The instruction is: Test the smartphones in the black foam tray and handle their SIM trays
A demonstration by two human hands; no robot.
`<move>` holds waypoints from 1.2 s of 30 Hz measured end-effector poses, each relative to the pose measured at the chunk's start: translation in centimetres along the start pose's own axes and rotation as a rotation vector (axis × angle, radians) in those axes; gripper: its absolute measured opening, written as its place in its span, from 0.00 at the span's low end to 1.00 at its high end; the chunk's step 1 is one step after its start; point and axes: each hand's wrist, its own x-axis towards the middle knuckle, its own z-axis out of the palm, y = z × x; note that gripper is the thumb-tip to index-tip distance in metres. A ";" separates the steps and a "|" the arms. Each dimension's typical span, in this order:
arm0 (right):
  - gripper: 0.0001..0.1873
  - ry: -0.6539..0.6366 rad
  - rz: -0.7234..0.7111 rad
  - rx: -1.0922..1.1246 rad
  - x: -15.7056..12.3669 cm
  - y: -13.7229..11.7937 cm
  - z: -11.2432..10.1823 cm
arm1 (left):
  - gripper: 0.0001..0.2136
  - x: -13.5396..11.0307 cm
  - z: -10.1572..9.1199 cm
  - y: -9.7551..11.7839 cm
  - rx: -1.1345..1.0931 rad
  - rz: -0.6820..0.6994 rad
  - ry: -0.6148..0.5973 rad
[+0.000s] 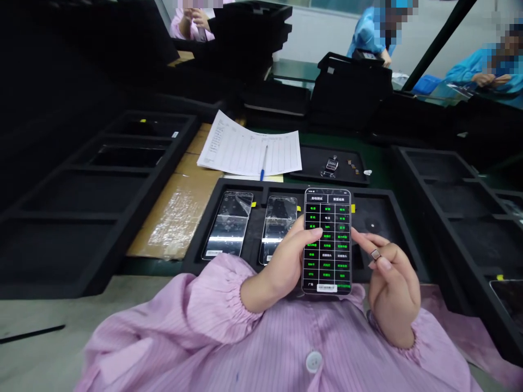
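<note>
My left hand (281,261) grips a lit phone (327,239) upright by its left edge; the screen shows a grid of green test labels. At the phone's right edge my right hand (390,288) has its fingers closed, pinching a small dark square part (375,253) between thumb and forefinger. Both hands hover over a black foam tray (241,188). In the tray's slots lie two phones (229,223) (278,220) covered with film.
A paper form (245,147) with a blue pen (263,163) lies behind the tray. Black foam trays stand at the left (81,201) and right (461,212). A small black mat (310,158) holds a metal counter (330,165). Other people work at the back.
</note>
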 end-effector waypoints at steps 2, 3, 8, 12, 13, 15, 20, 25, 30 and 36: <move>0.13 -0.010 0.004 0.007 0.1 0.0 0.0 | 0.19 0.1 -0.1 0.0 -0.018 0.004 -0.013; 0.12 -0.017 0.005 0.005 0.1 0.1 0.0 | 0.19 0.2 -0.1 0.1 -0.025 0.003 -0.014; 0.09 -0.045 -0.174 -0.243 0.4 0.2 -0.3 | 0.20 0.3 -0.1 0.0 -0.019 -0.020 0.032; 0.07 -0.270 -0.505 -0.612 0.9 0.1 -0.4 | 0.17 0.2 -0.1 -0.3 0.008 0.018 -0.007; 0.07 -0.318 -0.553 -0.664 1.0 0.1 -0.4 | 0.16 0.1 -0.1 -0.3 0.006 0.027 -0.011; 0.06 -0.325 -0.593 -0.696 1.0 0.1 -0.7 | 0.16 0.1 -0.2 -0.2 -0.004 0.021 -0.003; 0.05 -0.266 -0.710 -0.721 0.4 -0.1 -2.0 | 0.17 0.1 -0.2 0.1 -0.023 0.007 0.044; 0.05 -0.313 -0.748 -0.777 0.4 -0.2 -1.8 | 0.18 0.1 -0.1 0.3 -0.019 0.024 0.044; 0.05 -0.283 -0.709 -0.742 0.4 0.1 -2.0 | 0.19 0.0 -0.1 0.2 -0.011 0.028 0.048; 0.05 -0.156 -0.669 -0.683 0.7 0.1 -3.2 | 0.19 0.4 0.2 0.0 -0.010 -0.005 0.066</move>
